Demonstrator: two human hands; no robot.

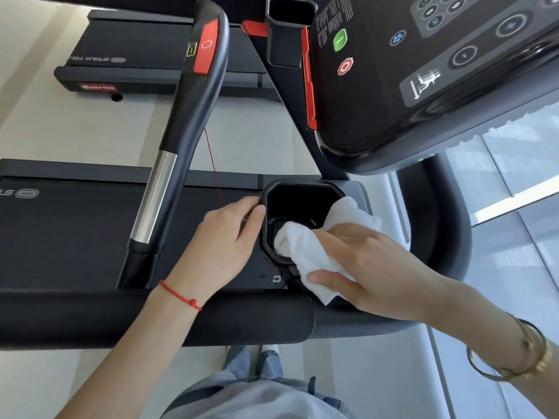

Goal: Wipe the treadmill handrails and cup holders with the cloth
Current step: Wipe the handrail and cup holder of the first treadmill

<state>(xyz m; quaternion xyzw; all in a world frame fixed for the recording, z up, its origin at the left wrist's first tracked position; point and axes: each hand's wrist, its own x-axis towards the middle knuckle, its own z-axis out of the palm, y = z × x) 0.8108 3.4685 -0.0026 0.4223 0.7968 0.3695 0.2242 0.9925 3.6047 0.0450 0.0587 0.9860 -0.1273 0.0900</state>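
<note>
Head view, steeply downward, close over treadmill (75,237)

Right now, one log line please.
step: wiping cup holder | right hand: pressing cloth inside | left hand: gripping rim

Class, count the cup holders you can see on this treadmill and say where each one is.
2: one cup holder below the console, where the right hand presses the cloth; another cup holder at top centre. More may be hidden.
</note>
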